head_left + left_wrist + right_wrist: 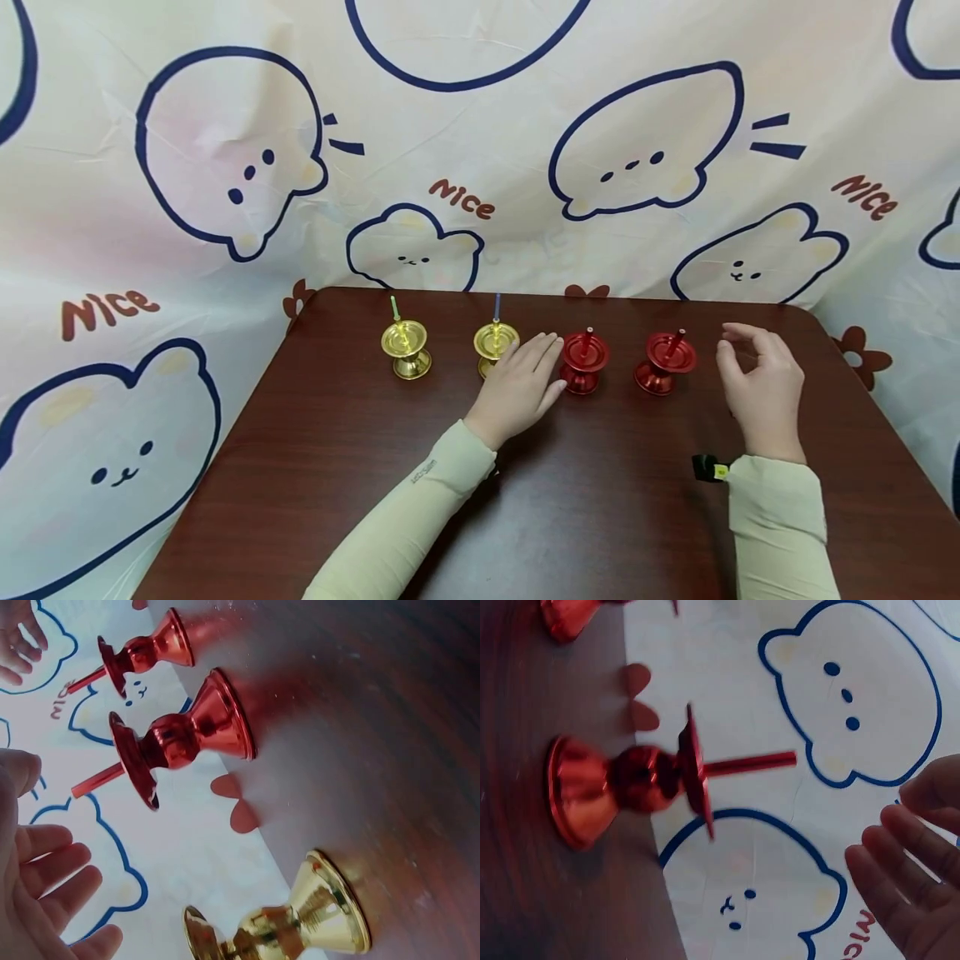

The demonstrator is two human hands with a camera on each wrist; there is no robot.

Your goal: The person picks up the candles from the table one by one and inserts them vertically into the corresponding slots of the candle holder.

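Note:
Four small candle holders stand in a row. On the left are a gold candle holder [411, 363] with a green candle [395, 308] and another gold candle holder [270, 930] with a blue candle [497, 307]. Right of them are a red candle holder [582, 379] and a second red candle holder [641, 780], each with a thin red rod [754, 763] upright in its dish. My left hand [517, 390], fingers outstretched, hovers between the inner gold and red holders, partly covering the gold one. To the right of the outer red holder, my right hand [763, 387] is raised, fingers loosely bent and holding nothing.
The holders stand toward the back of a dark brown table [592, 508]. A pale cloth [517, 142] printed with cartoon bears hangs behind and at both sides. A black strap piece [707, 468] shows at the right wrist.

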